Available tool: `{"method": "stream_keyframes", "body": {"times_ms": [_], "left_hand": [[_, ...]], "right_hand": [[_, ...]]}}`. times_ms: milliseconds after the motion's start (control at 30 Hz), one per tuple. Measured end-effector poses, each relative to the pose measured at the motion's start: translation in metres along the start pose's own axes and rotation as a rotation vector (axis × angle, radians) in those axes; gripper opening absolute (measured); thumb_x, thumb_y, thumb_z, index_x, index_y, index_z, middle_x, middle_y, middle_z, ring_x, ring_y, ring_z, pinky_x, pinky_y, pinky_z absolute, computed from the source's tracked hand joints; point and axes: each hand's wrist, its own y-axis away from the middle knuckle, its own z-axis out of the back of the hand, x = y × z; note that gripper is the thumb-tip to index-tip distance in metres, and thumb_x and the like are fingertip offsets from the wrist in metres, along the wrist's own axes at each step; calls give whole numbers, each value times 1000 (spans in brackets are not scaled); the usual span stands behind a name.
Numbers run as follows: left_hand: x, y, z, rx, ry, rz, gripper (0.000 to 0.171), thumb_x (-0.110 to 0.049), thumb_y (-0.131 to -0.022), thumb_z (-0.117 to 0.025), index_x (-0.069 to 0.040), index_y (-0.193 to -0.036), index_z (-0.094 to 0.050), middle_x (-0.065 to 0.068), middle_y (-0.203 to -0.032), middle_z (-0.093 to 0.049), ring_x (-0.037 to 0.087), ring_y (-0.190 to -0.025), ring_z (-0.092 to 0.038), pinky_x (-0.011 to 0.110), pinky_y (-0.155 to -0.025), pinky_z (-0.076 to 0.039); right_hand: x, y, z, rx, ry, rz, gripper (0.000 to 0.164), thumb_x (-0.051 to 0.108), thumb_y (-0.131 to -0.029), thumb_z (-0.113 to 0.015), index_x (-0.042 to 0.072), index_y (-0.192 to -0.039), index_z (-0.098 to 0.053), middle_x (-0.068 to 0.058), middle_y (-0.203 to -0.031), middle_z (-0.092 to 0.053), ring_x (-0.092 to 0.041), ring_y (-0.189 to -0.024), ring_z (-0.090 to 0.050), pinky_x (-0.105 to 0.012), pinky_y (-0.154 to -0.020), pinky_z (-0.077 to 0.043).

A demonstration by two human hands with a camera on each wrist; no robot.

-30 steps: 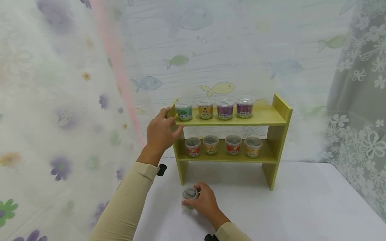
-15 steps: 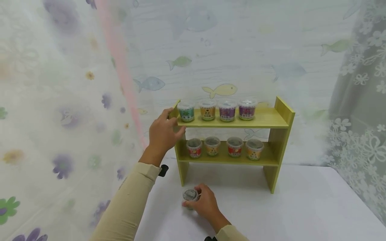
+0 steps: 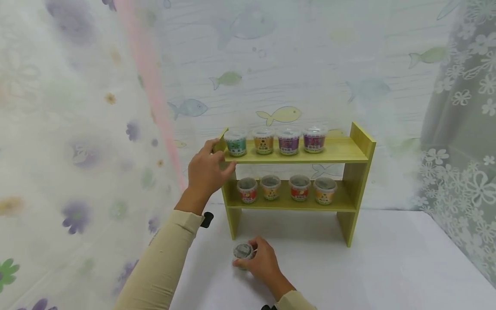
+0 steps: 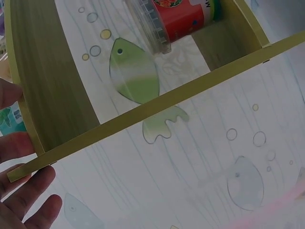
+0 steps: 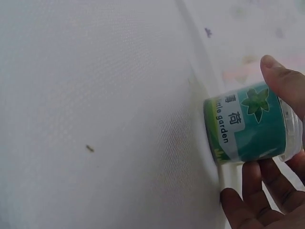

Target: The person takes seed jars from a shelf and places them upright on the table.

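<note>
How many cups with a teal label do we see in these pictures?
2. One teal-labelled cup stands at the left end of the upper shelf; the right hand holds the other cup.

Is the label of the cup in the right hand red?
No, the right wrist view shows a teal label with green leaves on the cup in the right hand.

White-covered table [image 3: 387,258]. Standing on it, beyond the right hand [image 3: 265,263]: two-tier wooden shelf [image 3: 354,185], yellow-green. At the right hand's fingertips, base down at the table: held green cup [image 5: 255,124]. Upper board [image 3: 342,148], rightward from just beside the left hand [image 3: 208,170]: top green cup [image 3: 236,146], top yellow cup [image 3: 264,144], two purple cups [image 3: 288,144]. Lower board [image 3: 345,199], below and right of the left hand: two red cups [image 3: 300,192] alternating with two yellow cups [image 3: 324,196], red first.
</note>
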Motion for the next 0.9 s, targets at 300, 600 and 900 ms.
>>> {"method": "stream_keyframes", "body": {"times_ms": [300,600,900], "left_hand": [[-1,-2,1,-3,-4,-20,34,-42,-89,-78,-9,-81,-73,13,-142,-61,33,-75,-65,46,-64,-56],[1,-1,4,-22,4,2,34,-41,-88,-79,-10,-79,-73,12,-141,-62,34,-73,-65,46,-62,-56],[2,0,-2,-2,8,19,34,-43,-89,-76,-11,-79,-72,11,-144,-60,33,-74,-65,45,-63,-55]], "right_hand": [[3,0,2,-1,17,-15,65,42,-66,-98,13,-112,-61,2,-103,-65,-13,-92,-59,-34,-77,-53],[8,-3,7,48,55,-23,96,51,-62,-98,8,-135,-55,-4,-112,-64,-19,-98,-62,-42,-82,-56],[34,-5,43,57,83,7,103,58,-61,-95,15,-143,-50,-6,-131,-61,-25,-114,-64,-46,-89,-58]]}}
